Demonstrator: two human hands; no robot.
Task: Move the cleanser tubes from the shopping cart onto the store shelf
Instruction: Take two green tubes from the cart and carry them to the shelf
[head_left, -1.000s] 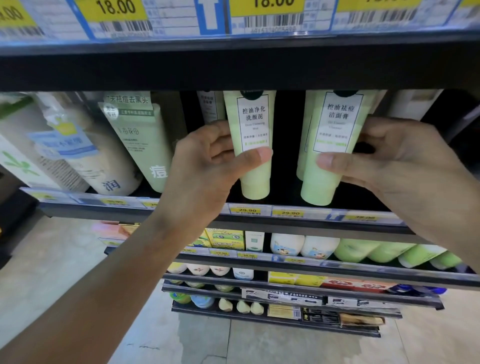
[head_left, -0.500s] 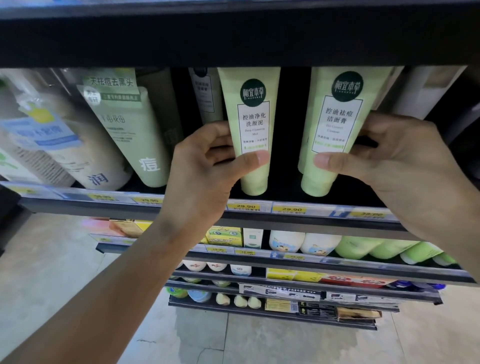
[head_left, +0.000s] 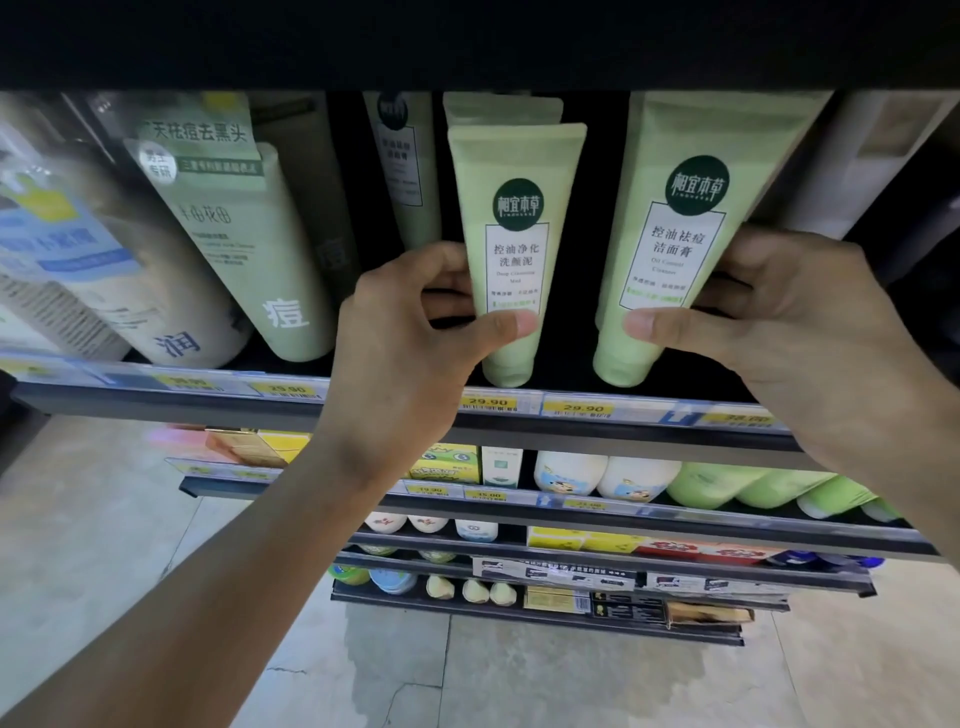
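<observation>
Two pale green cleanser tubes stand cap-down on the dark store shelf (head_left: 613, 423). My left hand (head_left: 410, 358) grips the narrower tube (head_left: 511, 208), thumb across its front under the white label, fingers behind it. My right hand (head_left: 789, 338) grips the wider tube (head_left: 691, 171) the same way, thumb on the front near the label's lower edge. Both caps sit close to the shelf's front lip. More tubes of the same green stand behind each one. The shopping cart is out of view.
Larger green and white tubes (head_left: 244, 249) lean at the left of the same shelf. Yellow price tags (head_left: 576, 408) line the shelf edge. Lower shelves (head_left: 571, 514) hold bottles and boxes. A dark shelf underside spans the top. Grey floor lies below.
The view has tilted downward, so the shelf and tubes now sit lower and larger in frame and the upper price strip is gone. Both hands keep their grip on the tubes.
</observation>
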